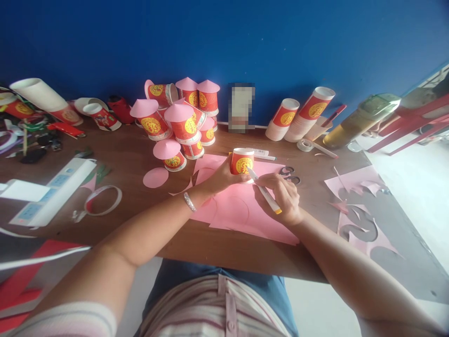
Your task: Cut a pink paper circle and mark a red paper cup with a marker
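Note:
My left hand [224,175] is wrapped round a red paper cup [242,159] with a yellow emblem, holding it upright over the pink paper sheets [228,210]. In my right hand [282,196] is a white marker pen [268,199] with a yellow end. The pen's tip is at the cup's front, by the emblem; whether it touches cannot be made out. Faint curved lines show on the pink paper under my hands. Scissors [291,175] lie just beyond my right hand, and another white pen [266,157] rests behind the cup.
Several red cups with pink cone tops [180,112] stand back left, near a pink paper disc [156,178]. Stacked cups [308,112], a tape roll [306,145] and a bottle [361,121] are back right. Paper scraps [368,238] lie right; a power strip [52,192] lies left.

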The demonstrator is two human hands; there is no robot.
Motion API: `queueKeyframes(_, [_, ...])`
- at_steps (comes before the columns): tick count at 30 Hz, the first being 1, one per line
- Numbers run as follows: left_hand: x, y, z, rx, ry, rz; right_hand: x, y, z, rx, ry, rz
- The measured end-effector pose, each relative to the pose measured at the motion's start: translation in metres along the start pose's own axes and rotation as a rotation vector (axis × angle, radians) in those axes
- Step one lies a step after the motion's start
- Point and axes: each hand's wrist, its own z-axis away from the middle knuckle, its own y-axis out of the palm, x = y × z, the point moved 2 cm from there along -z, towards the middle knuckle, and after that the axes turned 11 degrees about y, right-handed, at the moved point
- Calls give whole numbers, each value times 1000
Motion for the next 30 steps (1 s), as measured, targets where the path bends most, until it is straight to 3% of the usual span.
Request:
queueKeyframes(7, [0,0,-1,25,19,1,-1,-1,-1,-10,-5,53])
queueKeyframes(19, [-7,1,-1,-21,-56,151,-17,5,6,99,98,93])
queueKeyframes(24, [-6,6,4,110,-76,117,-29,4,3,20,343,-76])
queueKeyframes(30, [-7,19,14,315,28,-59,-47,8,3,-61,709,-355])
